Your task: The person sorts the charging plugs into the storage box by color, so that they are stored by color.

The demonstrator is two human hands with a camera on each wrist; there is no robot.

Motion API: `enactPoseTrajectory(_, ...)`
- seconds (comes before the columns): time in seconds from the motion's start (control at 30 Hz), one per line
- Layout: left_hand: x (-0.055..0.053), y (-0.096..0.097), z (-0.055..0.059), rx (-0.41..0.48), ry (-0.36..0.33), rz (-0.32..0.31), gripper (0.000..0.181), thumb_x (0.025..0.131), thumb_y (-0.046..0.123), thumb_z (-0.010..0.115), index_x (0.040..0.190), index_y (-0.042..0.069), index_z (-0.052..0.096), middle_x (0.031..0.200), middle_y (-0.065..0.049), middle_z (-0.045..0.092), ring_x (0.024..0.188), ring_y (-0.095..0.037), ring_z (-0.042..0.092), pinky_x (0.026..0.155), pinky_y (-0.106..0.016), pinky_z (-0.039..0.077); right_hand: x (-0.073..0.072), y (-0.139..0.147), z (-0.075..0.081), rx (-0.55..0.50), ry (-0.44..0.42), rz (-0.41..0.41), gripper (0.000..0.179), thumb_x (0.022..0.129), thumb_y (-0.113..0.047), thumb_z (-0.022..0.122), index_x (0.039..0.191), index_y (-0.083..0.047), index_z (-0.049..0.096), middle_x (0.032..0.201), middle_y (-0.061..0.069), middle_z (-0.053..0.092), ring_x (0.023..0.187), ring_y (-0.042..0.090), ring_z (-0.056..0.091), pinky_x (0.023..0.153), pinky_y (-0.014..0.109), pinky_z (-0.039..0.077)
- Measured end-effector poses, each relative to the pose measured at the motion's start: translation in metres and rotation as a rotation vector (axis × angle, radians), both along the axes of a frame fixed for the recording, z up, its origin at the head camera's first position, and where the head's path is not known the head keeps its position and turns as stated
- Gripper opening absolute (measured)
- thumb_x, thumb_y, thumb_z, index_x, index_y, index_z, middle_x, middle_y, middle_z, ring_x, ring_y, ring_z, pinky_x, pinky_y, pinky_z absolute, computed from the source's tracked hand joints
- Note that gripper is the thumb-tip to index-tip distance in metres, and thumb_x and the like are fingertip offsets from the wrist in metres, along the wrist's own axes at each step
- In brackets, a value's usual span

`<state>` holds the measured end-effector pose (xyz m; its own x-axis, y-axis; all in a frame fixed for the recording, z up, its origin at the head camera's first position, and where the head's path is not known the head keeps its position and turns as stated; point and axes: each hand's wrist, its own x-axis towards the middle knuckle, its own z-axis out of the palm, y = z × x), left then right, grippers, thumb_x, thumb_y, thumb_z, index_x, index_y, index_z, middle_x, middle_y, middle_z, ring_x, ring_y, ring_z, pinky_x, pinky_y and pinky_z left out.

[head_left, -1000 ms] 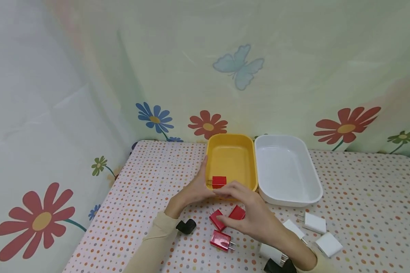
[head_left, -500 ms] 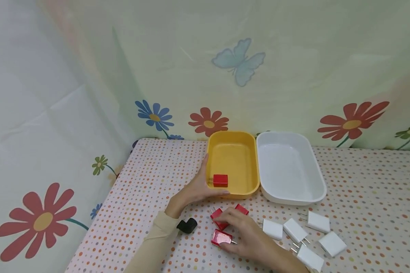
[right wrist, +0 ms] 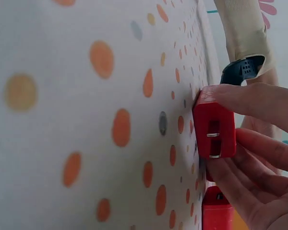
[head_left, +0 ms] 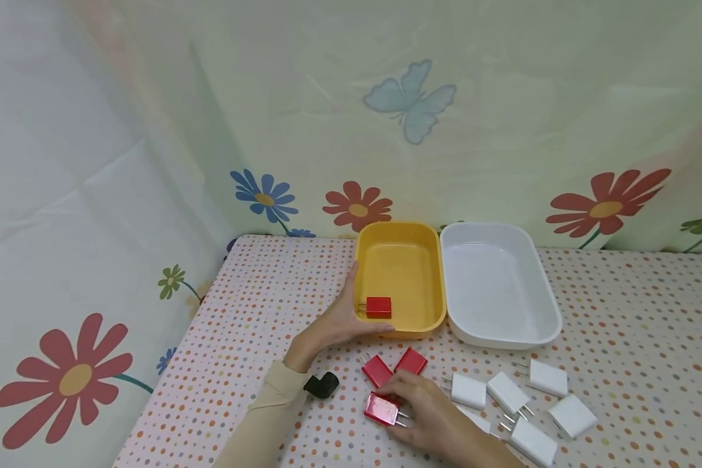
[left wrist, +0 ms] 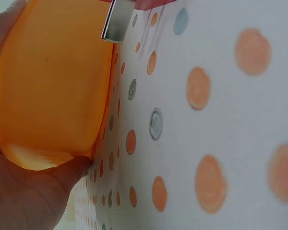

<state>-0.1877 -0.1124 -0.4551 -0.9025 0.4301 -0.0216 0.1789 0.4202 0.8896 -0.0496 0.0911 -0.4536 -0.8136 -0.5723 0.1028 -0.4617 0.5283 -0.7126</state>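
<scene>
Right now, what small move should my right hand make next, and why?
I'd probably lift the glossy red rectangular plug adapter toward the yellow rounded-rectangular tray: your right hand has thumb and fingers on opposite sides of it, your left hand holds the tray, and a second red rectangular adapter lies inside.

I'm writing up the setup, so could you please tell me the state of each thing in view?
Yellow tray: upright, one red charger inside
Tray charger: lying down, prongs out
White tray: upright, beside the yellow tray
Left hand: gripping the yellow tray
Held charger: red, prongs out
Right hand: pinching the held charger
Two other red chargers: on the cloth
White chargers: on the cloth, several with prongs out
</scene>
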Motion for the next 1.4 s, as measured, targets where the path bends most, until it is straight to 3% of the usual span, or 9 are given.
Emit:
enactPoseTrajectory(0.17, 0.000, -0.001, 0.001, -0.003, -0.006, -0.001, 0.135, 0.079, 0.034, 0.092, 0.167, 0.019, -0.010, 0.164, -0.010, 0.030, 0.142, -0.025, 0.040, 0.119, -0.051, 0.035, -0.003, -0.001, 0.001, 0.027, -0.092, 0.024, 0.046, 0.077, -0.014, 0.094, 0.119, -0.010, 0.077, 0.112, -0.005, 0.070, 0.098, 0.008, 0.062, 0.090, 0.034, 0.058)
enactPoseTrajectory(0.5, -0.001, -0.002, 0.001, 0.017, 0.000, -0.019, 0.136, 0.079, 0.034, 0.092, 0.167, 0.019, -0.010, 0.163, -0.011, 0.031, 0.140, -0.025, 0.041, 0.118, -0.052, 0.036, -0.005, -0.003, 0.003, -0.010, -0.113, 0.018, 0.042, 0.073, -0.012, 0.096, 0.112, -0.008, 0.079, 0.100, -0.012, 0.066, 0.087, -0.001, 0.056, 0.078, 0.026, 0.054)
enactPoseTrajectory(0.77, -0.001, -0.002, -0.001, 0.018, 0.000, -0.018, 0.136, 0.079, 0.033, 0.092, 0.167, 0.019, -0.010, 0.164, -0.011, 0.030, 0.141, -0.025, 0.041, 0.119, -0.051, 0.035, -0.004, -0.008, 0.004, -0.005, -0.109, -0.003, 0.042, 0.067, -0.004, 0.093, 0.106, -0.009, 0.078, 0.100, -0.011, 0.066, 0.089, 0.001, 0.056, 0.080, 0.027, 0.054)
enactPoseTrajectory(0.93, -0.001, -0.002, -0.001, 0.035, 0.001, -0.023, 0.135, 0.080, 0.034, 0.092, 0.167, 0.018, -0.011, 0.164, -0.010, 0.031, 0.140, -0.023, 0.042, 0.119, -0.050, 0.035, -0.002, -0.007, 0.006, -0.007, -0.159, -0.007, 0.045, 0.062, 0.000, 0.090, 0.104, -0.011, 0.076, 0.101, -0.010, 0.063, 0.089, 0.002, 0.054, 0.078, 0.026, 0.052)
enactPoseTrajectory(1.13, 0.001, -0.002, 0.000, 0.030, -0.010, -0.011, 0.136, 0.080, 0.034, 0.092, 0.167, 0.019, -0.011, 0.164, -0.009, 0.031, 0.140, -0.024, 0.043, 0.120, -0.050, 0.034, -0.005, 0.005, 0.027, -0.034, -0.085, 0.005, 0.047, 0.065, -0.001, 0.091, 0.107, -0.012, 0.075, 0.100, -0.013, 0.062, 0.088, 0.001, 0.057, 0.077, 0.026, 0.054)
enactPoseTrajectory(1.3, 0.001, -0.003, -0.001, 0.020, -0.008, -0.001, 0.137, 0.079, 0.036, 0.093, 0.167, 0.020, -0.012, 0.164, -0.010, 0.030, 0.140, -0.024, 0.044, 0.120, -0.052, 0.033, -0.016, 0.022, 0.056, -0.051, -0.056, -0.061, 0.050, 0.069, -0.003, 0.093, 0.114, -0.012, 0.074, 0.108, -0.008, 0.065, 0.095, 0.007, 0.064, 0.083, 0.031, 0.059)
enactPoseTrajectory(1.4, -0.001, -0.002, -0.003, 0.055, 0.014, -0.024, 0.134, 0.080, 0.029, 0.093, 0.168, 0.023, -0.008, 0.160, -0.007, 0.036, 0.136, -0.022, 0.046, 0.118, -0.049, 0.038, -0.027, 0.033, 0.072, -0.058, -0.025, -0.102, 0.049, 0.071, -0.003, 0.092, 0.117, -0.010, 0.074, 0.108, -0.006, 0.066, 0.095, 0.011, 0.065, 0.085, 0.034, 0.060)
